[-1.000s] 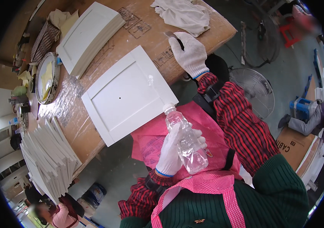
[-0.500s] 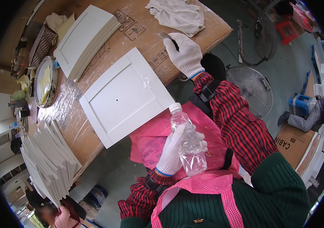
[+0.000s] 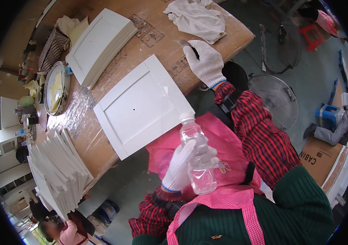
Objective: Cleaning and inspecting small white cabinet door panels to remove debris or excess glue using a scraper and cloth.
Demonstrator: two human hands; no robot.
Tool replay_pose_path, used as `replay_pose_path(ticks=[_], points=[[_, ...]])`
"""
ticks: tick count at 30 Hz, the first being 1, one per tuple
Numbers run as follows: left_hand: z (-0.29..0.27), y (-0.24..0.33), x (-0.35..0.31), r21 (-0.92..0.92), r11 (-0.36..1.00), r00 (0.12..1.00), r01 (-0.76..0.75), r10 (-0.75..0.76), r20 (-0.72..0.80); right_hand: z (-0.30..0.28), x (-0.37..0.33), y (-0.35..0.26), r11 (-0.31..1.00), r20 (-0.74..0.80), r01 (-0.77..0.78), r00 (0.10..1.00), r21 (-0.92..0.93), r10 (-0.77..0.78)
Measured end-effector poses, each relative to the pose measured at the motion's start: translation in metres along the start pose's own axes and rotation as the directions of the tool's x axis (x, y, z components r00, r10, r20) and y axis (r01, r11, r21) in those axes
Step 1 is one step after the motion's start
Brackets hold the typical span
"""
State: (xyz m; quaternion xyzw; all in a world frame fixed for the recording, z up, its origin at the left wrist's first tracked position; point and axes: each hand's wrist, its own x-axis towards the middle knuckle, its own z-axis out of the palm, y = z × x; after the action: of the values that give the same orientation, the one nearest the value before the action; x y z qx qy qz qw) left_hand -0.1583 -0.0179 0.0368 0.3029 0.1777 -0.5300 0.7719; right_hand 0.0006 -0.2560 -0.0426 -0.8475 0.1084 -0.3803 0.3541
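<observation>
Clear plastic bottle (image 3: 198, 163), gripped in the gloved left hand (image 3: 179, 165), sits uncapped at six o'clock. Right hand (image 3: 205, 61) pinches a dark tool (image 3: 190, 47) at twelve o'clock; white panel (image 3: 141, 106) lies untouched.

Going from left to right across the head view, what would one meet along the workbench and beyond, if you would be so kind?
Stack of white panels → round tin → white panel → plastic bottle in the left hand → floor fan → cardboard box.

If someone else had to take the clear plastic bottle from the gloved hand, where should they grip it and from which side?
Probably by the neck, just under the white cap, coming from above on the table side. The clear plastic bottle stands nearly upright with its top free, while the left hand wraps the middle and looks to dent the thin wall.
</observation>
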Motion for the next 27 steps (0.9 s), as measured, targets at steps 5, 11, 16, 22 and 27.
replay_pose_path(ticks=[5,11,16,22,27], points=[[0.016,0.064,-0.043,0.345,0.843,0.885,-0.414,0.461,-0.065,0.006,0.000,0.003,1.000,-0.001,0.006,1.000,0.002,-0.006],[-0.035,0.151,-0.075,0.864,0.127,0.148,-0.487,0.987,-0.062,-0.003,-0.001,0.006,1.000,0.071,0.027,0.997,-0.009,-0.026],[-0.206,0.211,-0.082,0.953,-0.138,-0.167,0.270,0.968,0.188,-0.007,0.001,0.009,0.999,0.038,0.036,0.999,-0.015,-0.036],[-0.340,0.212,-0.137,0.987,0.062,-0.077,0.151,0.996,-0.051,0.014,0.000,-0.008,0.998,0.093,0.041,0.995,0.042,-0.045],[-0.236,0.170,-0.084,0.968,0.230,-0.189,-0.105,0.951,-0.246,-0.005,0.004,0.009,0.995,0.245,0.093,0.965,0.024,-0.096]])
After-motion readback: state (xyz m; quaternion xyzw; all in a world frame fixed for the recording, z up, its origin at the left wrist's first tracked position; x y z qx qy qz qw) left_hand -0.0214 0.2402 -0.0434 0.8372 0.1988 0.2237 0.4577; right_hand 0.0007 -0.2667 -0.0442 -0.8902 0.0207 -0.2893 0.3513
